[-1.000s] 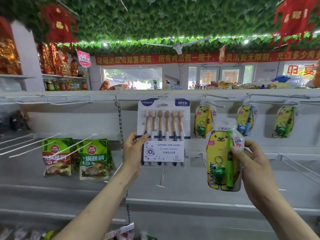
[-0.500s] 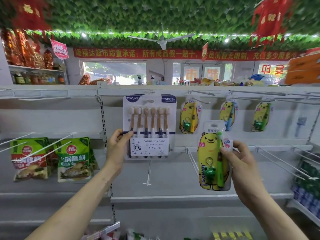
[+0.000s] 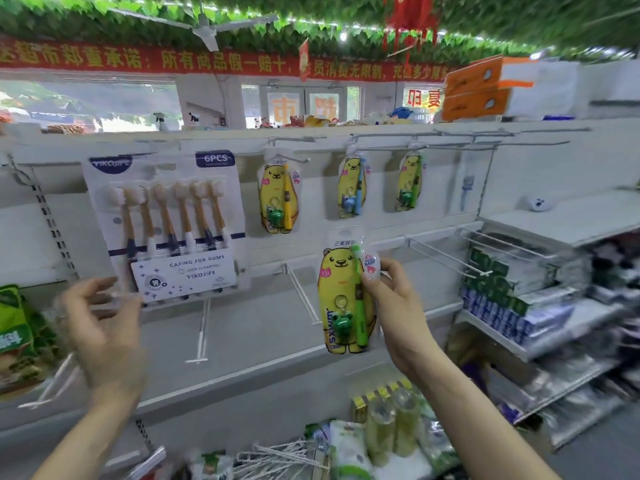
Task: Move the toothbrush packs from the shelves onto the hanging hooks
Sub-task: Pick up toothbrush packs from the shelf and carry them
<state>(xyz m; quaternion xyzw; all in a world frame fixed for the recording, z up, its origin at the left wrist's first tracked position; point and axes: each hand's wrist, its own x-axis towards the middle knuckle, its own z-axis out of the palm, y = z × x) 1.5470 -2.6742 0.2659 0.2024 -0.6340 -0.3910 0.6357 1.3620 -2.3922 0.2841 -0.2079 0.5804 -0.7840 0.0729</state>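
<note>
nearest you, your left hand [image 3: 100, 317] hangs just below and left of the big white six-brush card pack [image 3: 169, 223]. its fingers are spread and loose and grip nothing. it is blurred, so i cannot tell whether the fingertips brush the card's lower corner.

below and right of that card pack, your right hand [image 3: 391, 299] pinches the yellow bear-shaped toothbrush pack with the green brush [image 3: 343, 296] by its upper right edge. the pack is upright in the air and on no hook yet.

farther back, right of the card pack and about level with it, three more yellow bear packs [image 3: 351, 187] hang from hooks on the white back panel. bare wire hooks [image 3: 446, 254] stick out lower down, further right.

the risk, as i judge it, is that a one-edge pinch lets the bear pack twist. its top hole may then miss the hook tip and the pack drop to the shelf. push in crooked and you could knock a hung neighbour loose.
</note>
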